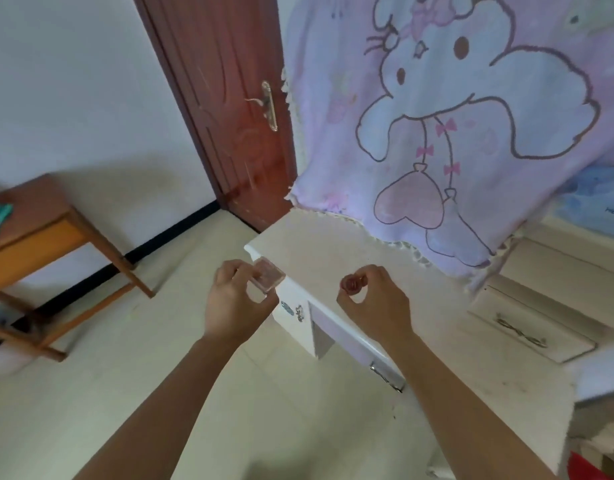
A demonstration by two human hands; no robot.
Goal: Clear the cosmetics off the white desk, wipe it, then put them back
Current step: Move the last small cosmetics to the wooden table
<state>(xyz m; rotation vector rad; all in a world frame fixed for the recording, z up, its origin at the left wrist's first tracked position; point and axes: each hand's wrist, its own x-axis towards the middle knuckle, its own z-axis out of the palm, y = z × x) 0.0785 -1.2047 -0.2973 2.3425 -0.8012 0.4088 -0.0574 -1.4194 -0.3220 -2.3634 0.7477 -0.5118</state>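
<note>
Left hand (234,303) – fingers and thumb curled round a clear square case (269,279) with a pink inside, gripped by its edges. Right hand (375,306) – thumb and fingertips closed in a pinch on a small round red piece (351,283); it is too small to tell what kind of cosmetic it is.

Both hands are out in front at about the same reach, well apart. The desk (333,244) lies just ahead of them and below. Its near corner sits right at the case, and its long axis runs from that corner away to the right, along the drawer front. The left hand is at the corner, half over the floor. The right hand is over the top itself, so it is the nearer one to the middle of the surface. Whether the case touches the top or hangs just above it cannot be told.

Count: two hands, two cosmetics in view, one per hand. One desk. One blanket (454,133) hangs over the desk's far side. One wooden table (32,216) stands off to the left, well apart.

Judgement: any set-down goes forward and slightly right. The left hand needs to shift inward from the edge, or the case risks tipping off the corner.
</note>
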